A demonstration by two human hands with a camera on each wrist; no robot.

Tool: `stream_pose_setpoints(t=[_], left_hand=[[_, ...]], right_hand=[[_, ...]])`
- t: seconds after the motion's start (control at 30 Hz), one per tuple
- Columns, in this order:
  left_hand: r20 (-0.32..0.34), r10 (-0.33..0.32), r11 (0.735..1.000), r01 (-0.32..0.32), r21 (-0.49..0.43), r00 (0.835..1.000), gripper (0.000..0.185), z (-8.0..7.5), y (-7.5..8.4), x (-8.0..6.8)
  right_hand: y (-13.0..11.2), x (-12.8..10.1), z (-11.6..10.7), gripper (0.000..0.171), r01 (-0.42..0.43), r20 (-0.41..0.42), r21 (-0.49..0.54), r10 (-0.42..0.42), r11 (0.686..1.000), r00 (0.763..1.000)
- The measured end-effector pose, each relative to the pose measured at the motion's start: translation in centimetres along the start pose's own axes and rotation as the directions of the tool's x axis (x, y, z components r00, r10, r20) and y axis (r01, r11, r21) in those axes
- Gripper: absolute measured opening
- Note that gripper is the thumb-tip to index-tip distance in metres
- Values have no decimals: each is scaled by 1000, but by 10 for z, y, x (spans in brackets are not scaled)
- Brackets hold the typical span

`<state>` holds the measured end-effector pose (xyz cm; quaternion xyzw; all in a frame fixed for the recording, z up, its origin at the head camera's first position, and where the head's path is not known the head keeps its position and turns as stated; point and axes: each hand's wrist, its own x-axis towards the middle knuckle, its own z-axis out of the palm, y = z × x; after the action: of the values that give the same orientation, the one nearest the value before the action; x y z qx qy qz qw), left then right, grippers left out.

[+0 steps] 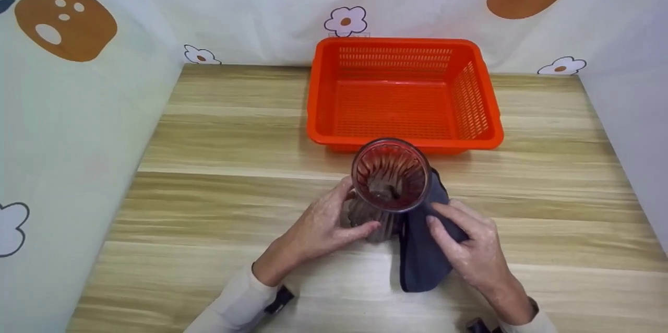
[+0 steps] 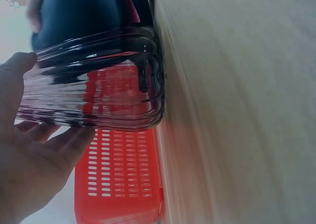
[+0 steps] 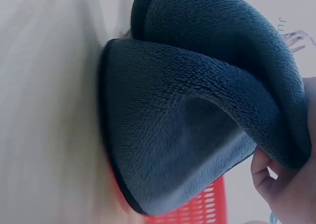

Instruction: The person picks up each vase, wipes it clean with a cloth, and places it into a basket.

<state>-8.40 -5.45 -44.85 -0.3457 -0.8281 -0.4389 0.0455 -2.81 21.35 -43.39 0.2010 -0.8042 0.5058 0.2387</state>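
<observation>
A ribbed clear glass [image 1: 390,181] stands upright on the wooden table [image 1: 219,155], just in front of an orange basket [image 1: 402,94]. My left hand [image 1: 326,223] curls round the glass's left side; the left wrist view shows the fingers [image 2: 54,140] against the ribbed glass [image 2: 94,95]. A dark blue cloth [image 1: 424,241] is pressed against the glass's right side and trails down onto the table. My right hand [image 1: 469,244] holds that cloth; in the right wrist view the fleecy cloth [image 3: 197,110] fills the frame, with my fingers [image 3: 269,177] gripping its edge.
The orange perforated basket sits at the back centre of the table and holds nothing. Patterned fabric walls [image 1: 78,87] enclose the table on the left, back and right. Bare wood lies to the left and right of the hands.
</observation>
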Motion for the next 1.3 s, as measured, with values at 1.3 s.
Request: stream_pose_setpoints(t=[1.3], left_hand=[[-54,92,991,-87,100,994,84,6,0,4]], right_hand=[[-4,7,21,34,116,-34,81,-113,990,993]])
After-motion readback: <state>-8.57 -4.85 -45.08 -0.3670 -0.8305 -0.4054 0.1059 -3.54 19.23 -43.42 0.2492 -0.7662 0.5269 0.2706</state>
